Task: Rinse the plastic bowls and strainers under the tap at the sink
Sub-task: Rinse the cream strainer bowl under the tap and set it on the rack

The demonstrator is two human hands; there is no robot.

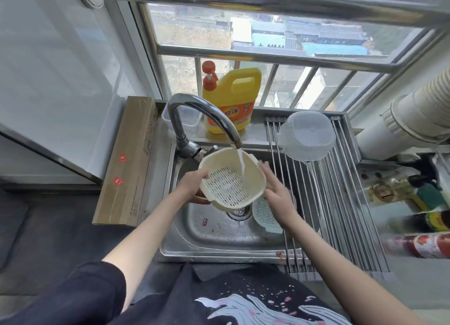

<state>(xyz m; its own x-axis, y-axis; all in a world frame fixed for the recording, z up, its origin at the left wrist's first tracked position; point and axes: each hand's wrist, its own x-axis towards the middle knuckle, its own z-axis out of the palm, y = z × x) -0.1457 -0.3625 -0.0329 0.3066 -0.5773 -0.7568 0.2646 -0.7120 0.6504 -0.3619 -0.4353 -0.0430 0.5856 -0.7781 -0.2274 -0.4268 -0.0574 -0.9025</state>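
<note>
A cream plastic strainer is held tilted over the steel sink, right under the curved tap. Water runs from the spout onto its slotted bottom. My left hand grips its left rim, thumb inside. My right hand presses flat against its right side with the fingers spread. A pale green strainer lies in the basin below my right hand. A clear plastic bowl rests upside down on the roll-up drying rack.
A yellow detergent jug and a clear container stand behind the tap. A long cardboard box lies left of the sink. Sauce bottles and a white duct crowd the right side.
</note>
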